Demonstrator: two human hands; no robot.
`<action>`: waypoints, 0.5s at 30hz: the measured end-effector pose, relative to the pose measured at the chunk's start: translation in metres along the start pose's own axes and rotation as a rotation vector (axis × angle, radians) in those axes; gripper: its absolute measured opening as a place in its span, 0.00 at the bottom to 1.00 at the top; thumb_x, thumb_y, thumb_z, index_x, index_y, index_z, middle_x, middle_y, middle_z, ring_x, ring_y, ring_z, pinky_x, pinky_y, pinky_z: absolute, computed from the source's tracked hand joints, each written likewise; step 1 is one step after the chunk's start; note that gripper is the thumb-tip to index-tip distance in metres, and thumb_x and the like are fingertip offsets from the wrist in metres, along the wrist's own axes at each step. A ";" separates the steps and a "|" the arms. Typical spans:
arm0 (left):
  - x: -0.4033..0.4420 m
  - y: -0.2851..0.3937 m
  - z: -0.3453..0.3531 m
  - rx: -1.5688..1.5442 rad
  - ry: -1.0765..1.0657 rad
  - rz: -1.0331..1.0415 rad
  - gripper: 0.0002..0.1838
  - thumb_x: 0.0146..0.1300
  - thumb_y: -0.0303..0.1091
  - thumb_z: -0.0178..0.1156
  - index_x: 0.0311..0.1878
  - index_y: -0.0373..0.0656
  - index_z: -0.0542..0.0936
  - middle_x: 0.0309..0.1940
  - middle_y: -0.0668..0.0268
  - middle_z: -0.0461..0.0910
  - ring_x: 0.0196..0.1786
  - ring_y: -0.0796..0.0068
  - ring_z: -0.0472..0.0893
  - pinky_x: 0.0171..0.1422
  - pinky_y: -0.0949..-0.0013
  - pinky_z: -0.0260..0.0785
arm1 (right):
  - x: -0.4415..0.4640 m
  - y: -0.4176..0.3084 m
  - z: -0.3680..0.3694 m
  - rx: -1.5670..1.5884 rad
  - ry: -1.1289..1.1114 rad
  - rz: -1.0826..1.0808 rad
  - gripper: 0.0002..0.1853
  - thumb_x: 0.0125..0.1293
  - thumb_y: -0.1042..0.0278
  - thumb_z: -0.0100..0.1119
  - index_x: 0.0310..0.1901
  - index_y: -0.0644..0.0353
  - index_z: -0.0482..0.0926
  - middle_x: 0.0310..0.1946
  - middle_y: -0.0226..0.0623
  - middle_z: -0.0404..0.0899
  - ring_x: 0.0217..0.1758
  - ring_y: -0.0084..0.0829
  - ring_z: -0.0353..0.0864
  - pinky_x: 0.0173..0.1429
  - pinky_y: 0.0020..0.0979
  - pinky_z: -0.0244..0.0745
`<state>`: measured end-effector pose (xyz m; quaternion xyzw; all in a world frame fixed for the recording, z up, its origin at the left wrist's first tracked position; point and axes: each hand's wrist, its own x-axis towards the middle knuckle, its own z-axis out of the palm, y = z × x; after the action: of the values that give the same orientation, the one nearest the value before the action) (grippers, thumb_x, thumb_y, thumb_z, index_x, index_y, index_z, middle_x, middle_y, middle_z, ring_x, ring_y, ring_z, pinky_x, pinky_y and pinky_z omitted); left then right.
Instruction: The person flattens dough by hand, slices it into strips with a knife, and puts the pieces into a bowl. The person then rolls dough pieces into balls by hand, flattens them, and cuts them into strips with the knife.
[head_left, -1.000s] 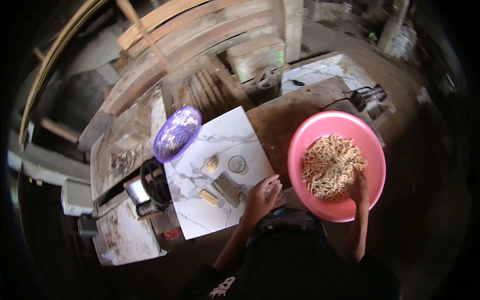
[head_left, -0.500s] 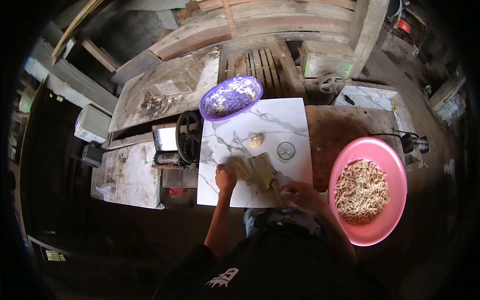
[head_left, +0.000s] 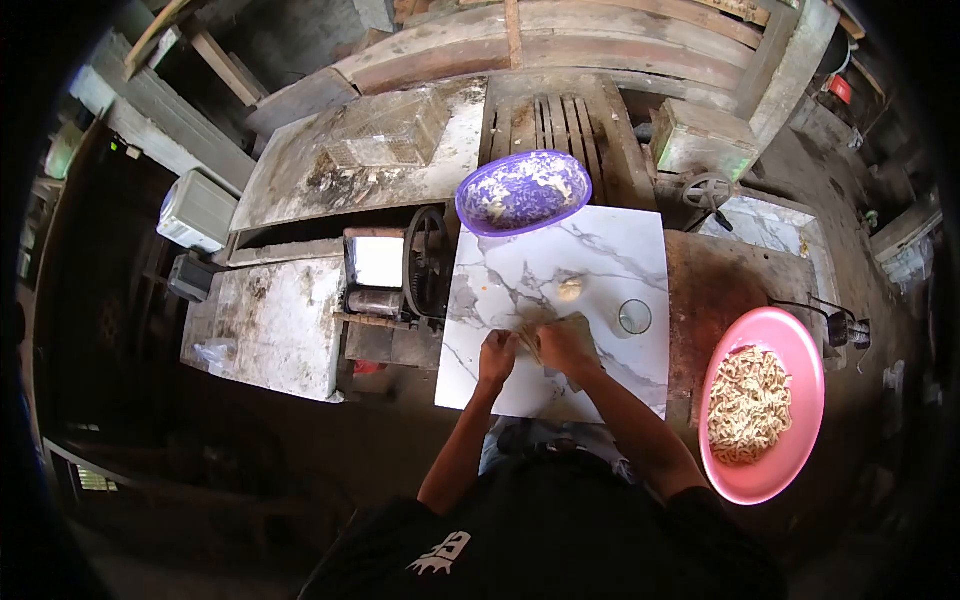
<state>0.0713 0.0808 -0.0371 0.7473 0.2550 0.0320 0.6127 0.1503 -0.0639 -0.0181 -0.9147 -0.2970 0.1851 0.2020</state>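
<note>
My left hand (head_left: 497, 357) is closed on one end of some pale dough strips (head_left: 531, 346) low over the marble-patterned board (head_left: 610, 240). Beside it, my right hand (head_left: 567, 347) has its fingers closed at the other side of the strips; the fingertips are partly hidden. Under and behind the right hand lies a cleaver (head_left: 581, 326), mostly covered. A small lump of dough (head_left: 570, 289) sits beyond the hands, and a clear drinking glass (head_left: 634, 317) stands to its right.
A purple basin (head_left: 523, 228) smeared with dough tilts at the board's far edge. On the right, a pink basin (head_left: 803, 430) holds many twisted dough strands (head_left: 748, 405). A roller machine with a dark wheel (head_left: 427, 262) adjoins the board's left side.
My right hand has moved from beside the cleaver's handle to the dough strips, meeting my left hand. The view has shifted, so the board appears farther right.
</note>
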 end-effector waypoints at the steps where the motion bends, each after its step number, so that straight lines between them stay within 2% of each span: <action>1: -0.004 0.003 -0.004 -0.002 -0.002 -0.006 0.16 0.65 0.41 0.58 0.43 0.34 0.77 0.32 0.59 0.81 0.36 0.70 0.80 0.43 0.69 0.73 | -0.002 -0.002 -0.002 -0.066 -0.044 0.019 0.11 0.57 0.72 0.54 0.43 0.61 0.79 0.36 0.52 0.81 0.43 0.52 0.81 0.45 0.45 0.75; 2: -0.008 0.006 -0.004 -0.249 -0.004 -0.143 0.17 0.65 0.40 0.58 0.45 0.33 0.76 0.32 0.61 0.80 0.35 0.73 0.79 0.41 0.70 0.73 | -0.001 -0.001 0.000 -0.068 -0.048 0.023 0.11 0.57 0.72 0.54 0.43 0.61 0.79 0.36 0.52 0.81 0.43 0.52 0.81 0.45 0.45 0.75; 3: -0.011 0.013 -0.006 -0.496 -0.007 -0.279 0.17 0.66 0.40 0.57 0.46 0.33 0.75 0.31 0.64 0.79 0.34 0.76 0.78 0.39 0.71 0.72 | 0.000 -0.001 0.003 0.035 0.059 0.004 0.12 0.57 0.71 0.55 0.43 0.60 0.79 0.38 0.52 0.81 0.43 0.52 0.81 0.46 0.46 0.75; 4: -0.009 0.011 -0.008 -0.497 -0.011 -0.281 0.17 0.66 0.40 0.57 0.46 0.33 0.75 0.31 0.64 0.79 0.34 0.76 0.78 0.39 0.71 0.72 | 0.001 -0.001 0.007 0.139 0.169 -0.015 0.12 0.57 0.70 0.57 0.43 0.60 0.79 0.39 0.52 0.81 0.43 0.52 0.81 0.46 0.46 0.75; 7: 0.004 0.002 -0.012 -0.357 -0.073 -0.267 0.18 0.66 0.40 0.57 0.50 0.35 0.75 0.30 0.60 0.80 0.32 0.76 0.79 0.37 0.71 0.73 | 0.007 0.000 0.008 0.190 0.129 -0.018 0.14 0.56 0.69 0.59 0.45 0.60 0.79 0.40 0.51 0.81 0.44 0.52 0.80 0.47 0.47 0.75; 9: 0.015 0.000 -0.009 0.246 -0.071 -0.036 0.17 0.62 0.38 0.57 0.50 0.38 0.76 0.28 0.53 0.82 0.30 0.56 0.82 0.40 0.57 0.76 | 0.008 0.000 0.015 0.206 0.220 -0.024 0.14 0.56 0.68 0.59 0.45 0.60 0.79 0.40 0.50 0.81 0.44 0.52 0.80 0.47 0.47 0.74; 10: 0.015 0.001 -0.007 0.248 -0.082 -0.031 0.17 0.62 0.38 0.57 0.50 0.38 0.76 0.28 0.53 0.82 0.30 0.56 0.82 0.40 0.57 0.76 | 0.009 0.003 0.023 0.224 0.302 -0.038 0.14 0.56 0.68 0.60 0.45 0.60 0.79 0.40 0.50 0.80 0.44 0.52 0.80 0.48 0.47 0.74; 12: 0.016 0.005 -0.001 0.542 -0.012 0.263 0.17 0.61 0.39 0.56 0.51 0.44 0.78 0.29 0.49 0.82 0.35 0.47 0.82 0.42 0.49 0.74 | 0.016 0.013 0.036 0.204 0.252 -0.018 0.14 0.57 0.67 0.60 0.45 0.60 0.79 0.40 0.50 0.80 0.44 0.52 0.79 0.48 0.46 0.74; 14: 0.019 0.010 -0.002 0.605 -0.088 0.230 0.16 0.60 0.38 0.57 0.50 0.47 0.79 0.33 0.52 0.83 0.38 0.46 0.81 0.43 0.50 0.73 | 0.018 0.023 0.049 0.189 0.203 0.008 0.14 0.58 0.66 0.60 0.44 0.61 0.79 0.39 0.49 0.80 0.44 0.53 0.79 0.49 0.45 0.74; 15: 0.022 0.009 -0.001 0.666 -0.149 0.190 0.15 0.59 0.37 0.58 0.50 0.50 0.80 0.36 0.55 0.83 0.41 0.45 0.80 0.44 0.50 0.73 | 0.016 0.020 0.046 0.109 0.290 -0.069 0.13 0.59 0.66 0.59 0.44 0.62 0.79 0.40 0.48 0.80 0.44 0.52 0.79 0.49 0.45 0.74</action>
<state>0.0933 0.0901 -0.0338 0.9268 0.1354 -0.0509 0.3467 0.1509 -0.0566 -0.0702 -0.9088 -0.2856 0.0598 0.2983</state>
